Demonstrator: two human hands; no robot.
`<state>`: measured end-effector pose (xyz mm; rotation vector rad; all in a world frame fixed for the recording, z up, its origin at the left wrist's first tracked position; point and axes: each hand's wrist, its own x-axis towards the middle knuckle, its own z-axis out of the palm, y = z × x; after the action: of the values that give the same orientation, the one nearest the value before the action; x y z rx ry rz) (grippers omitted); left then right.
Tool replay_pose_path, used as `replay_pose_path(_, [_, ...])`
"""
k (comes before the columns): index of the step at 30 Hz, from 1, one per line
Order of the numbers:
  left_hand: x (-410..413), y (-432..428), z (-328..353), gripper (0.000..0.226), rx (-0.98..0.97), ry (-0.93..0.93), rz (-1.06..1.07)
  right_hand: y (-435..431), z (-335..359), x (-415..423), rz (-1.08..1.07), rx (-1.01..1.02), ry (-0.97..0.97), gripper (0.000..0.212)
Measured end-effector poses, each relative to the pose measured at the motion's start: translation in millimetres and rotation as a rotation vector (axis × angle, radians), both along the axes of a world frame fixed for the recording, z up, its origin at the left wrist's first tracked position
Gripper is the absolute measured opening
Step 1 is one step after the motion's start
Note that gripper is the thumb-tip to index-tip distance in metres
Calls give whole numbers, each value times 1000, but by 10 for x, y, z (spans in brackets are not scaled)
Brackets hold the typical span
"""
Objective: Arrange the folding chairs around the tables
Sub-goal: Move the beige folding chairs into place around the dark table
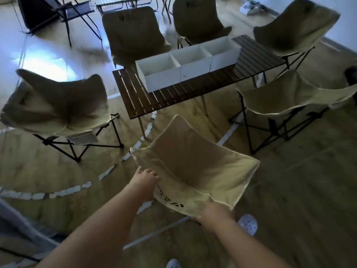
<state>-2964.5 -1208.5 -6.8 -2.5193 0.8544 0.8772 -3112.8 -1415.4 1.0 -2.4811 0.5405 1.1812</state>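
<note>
Last chair going in at the near long edge of the counter.

The beige canvas chair [195, 167] sits on the floor just off the near edge of the slatted dark-wood counter [173, 97], the left hand [144, 180] curled on its left rim and the right hand [214, 211] gripping the printed back edge. Five matching sling chairs, soft cloth on thin black folding frames, already ring the counter; it looks nearly done, only squaring this one up. Three white open boxes [189, 62] stand in a row on the slats.
</note>
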Motion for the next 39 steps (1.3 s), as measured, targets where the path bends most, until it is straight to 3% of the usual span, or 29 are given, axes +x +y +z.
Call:
replay_pose_path(3, [123, 22, -188, 63, 31, -35, -16, 37, -201, 8, -12, -19, -12, 71])
replay_pose_path(11, [156, 166, -625, 40, 39, -40, -10, 102, -615, -44, 101, -58, 13, 45])
replay_pose_path(24, [263, 8, -486, 41, -57, -11, 76, -192, -495, 117, 192, -156, -5, 20])
replay_pose_path(32, [293, -160, -425, 44, -53, 13, 156, -587, -303, 522, 336, -254, -1, 28])
replay_pose_path(39, [336, -478, -440, 41, -103, 24, 361, -1077, -213, 1055, 445, -282, -26, 27])
